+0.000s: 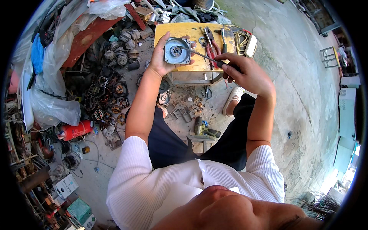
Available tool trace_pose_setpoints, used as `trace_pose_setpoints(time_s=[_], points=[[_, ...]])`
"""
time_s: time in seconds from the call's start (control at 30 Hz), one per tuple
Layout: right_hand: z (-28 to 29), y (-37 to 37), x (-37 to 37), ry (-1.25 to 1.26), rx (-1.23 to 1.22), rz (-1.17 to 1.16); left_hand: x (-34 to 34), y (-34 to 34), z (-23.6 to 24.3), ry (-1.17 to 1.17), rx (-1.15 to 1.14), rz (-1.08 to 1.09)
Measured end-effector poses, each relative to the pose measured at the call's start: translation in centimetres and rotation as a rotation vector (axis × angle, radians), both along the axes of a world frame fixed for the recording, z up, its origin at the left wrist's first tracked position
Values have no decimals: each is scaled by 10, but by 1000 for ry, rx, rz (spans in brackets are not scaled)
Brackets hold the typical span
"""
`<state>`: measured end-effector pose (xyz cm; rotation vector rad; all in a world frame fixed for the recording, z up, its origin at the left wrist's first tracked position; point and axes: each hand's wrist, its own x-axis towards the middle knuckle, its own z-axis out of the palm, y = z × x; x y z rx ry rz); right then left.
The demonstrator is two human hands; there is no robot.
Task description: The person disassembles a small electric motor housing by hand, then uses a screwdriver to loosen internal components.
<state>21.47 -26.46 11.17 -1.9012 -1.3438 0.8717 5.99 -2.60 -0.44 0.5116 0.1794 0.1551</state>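
Note:
My left hand [163,57] grips a square grey metal motor end cover [177,57] by its sides, its hollow face turned up toward me. In the cover's centre sits a round, dark-rimmed hub. My right hand [241,73] is closed around the dark handle of a screwdriver [203,56], whose long thin shaft reaches left to the hub. Whether the tip touches the hub or only hovers over it, I cannot tell. Both hands are over the front part of a small yellow-topped table [168,30]. Red-handled pliers [212,44] lie on it, beside another tool with a dark handle [223,41].
A green cordless drill [205,128] stands between my legs among metal scraps. Motor parts [105,92] are heaped on the floor at left, with a red cylinder [76,130] nearer me. Coiled yellow cable [240,40] and a white block [250,46] are at the table's right.

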Motion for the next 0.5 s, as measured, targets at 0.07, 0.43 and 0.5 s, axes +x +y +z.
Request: trace_pose_setpoints(time_s=[0.07,0.43,0.5], points=[[1,0,-1,44,9,9,-2,-2,5,13,39,17],[-4,4,-3,49,11,19,-10,-12,20,66,282,84],[-5,4,-2,46,13,32,-10,-13,20,67,297,86]])
